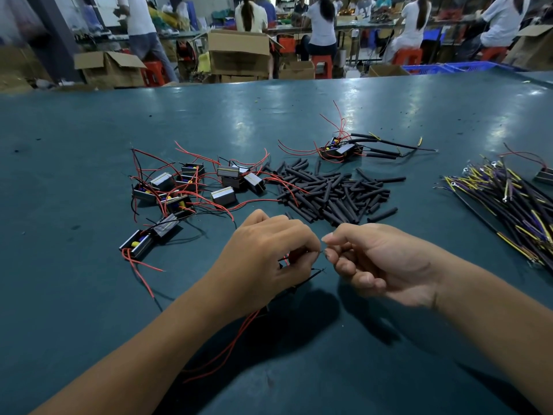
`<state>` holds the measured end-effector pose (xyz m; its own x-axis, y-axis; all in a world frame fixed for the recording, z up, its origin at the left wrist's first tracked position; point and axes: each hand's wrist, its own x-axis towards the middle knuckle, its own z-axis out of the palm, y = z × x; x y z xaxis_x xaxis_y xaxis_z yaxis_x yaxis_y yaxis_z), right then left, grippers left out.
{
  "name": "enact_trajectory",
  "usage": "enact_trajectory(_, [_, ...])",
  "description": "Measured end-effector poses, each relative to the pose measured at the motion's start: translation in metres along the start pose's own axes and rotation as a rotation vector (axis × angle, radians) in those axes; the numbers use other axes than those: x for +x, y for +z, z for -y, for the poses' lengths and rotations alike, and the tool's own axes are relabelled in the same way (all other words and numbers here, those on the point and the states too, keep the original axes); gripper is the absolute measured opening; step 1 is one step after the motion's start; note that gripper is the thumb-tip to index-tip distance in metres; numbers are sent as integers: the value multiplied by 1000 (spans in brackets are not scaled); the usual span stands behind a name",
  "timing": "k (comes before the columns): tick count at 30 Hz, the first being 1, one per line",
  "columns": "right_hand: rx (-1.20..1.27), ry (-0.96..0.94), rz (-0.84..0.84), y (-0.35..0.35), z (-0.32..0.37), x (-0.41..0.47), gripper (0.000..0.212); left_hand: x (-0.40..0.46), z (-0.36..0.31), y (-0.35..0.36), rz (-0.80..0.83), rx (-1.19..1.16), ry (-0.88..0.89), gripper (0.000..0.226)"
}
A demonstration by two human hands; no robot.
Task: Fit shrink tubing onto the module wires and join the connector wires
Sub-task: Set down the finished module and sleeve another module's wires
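A heap of black tubing pieces was seen just beyond the fingertips, small modules with red wires beyond the left fingers, a wire bundle well off the right fingers. Both hands were held above the table, knuckles up. A thin wire end was pinched between left hand and right hand, fingers curled; red wires trailed below the left wrist.

Bare table left of the hands; tubing pile crowds ahead.
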<state>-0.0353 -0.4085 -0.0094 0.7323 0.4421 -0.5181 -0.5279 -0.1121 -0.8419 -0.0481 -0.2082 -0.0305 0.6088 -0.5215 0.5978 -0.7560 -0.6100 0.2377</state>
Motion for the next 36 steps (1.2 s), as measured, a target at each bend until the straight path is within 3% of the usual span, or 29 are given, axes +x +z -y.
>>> enact_trajectory(12, [54, 18, 78, 3, -1, 1, 15, 2, -2, 1, -25, 19, 6, 11])
enact_trajectory(17, [24, -1, 80, 2, -1, 2, 15, 2, -1, 1, -16, 13, 0, 10])
enact_trajectory(21, [-8, -31, 61, 0, -3, 4, 26, 1, -1, 2, -9, 14, 3, 10])
enact_trajectory(31, [-86, -195, 57, 0, -4, 5, 12, 2, -2, 0, -10, -17, -24, 8])
enact_trajectory(36, [-101, -255, 60, -3, -7, 7, 19, 3, -3, 0, -13, -27, -33, 9])
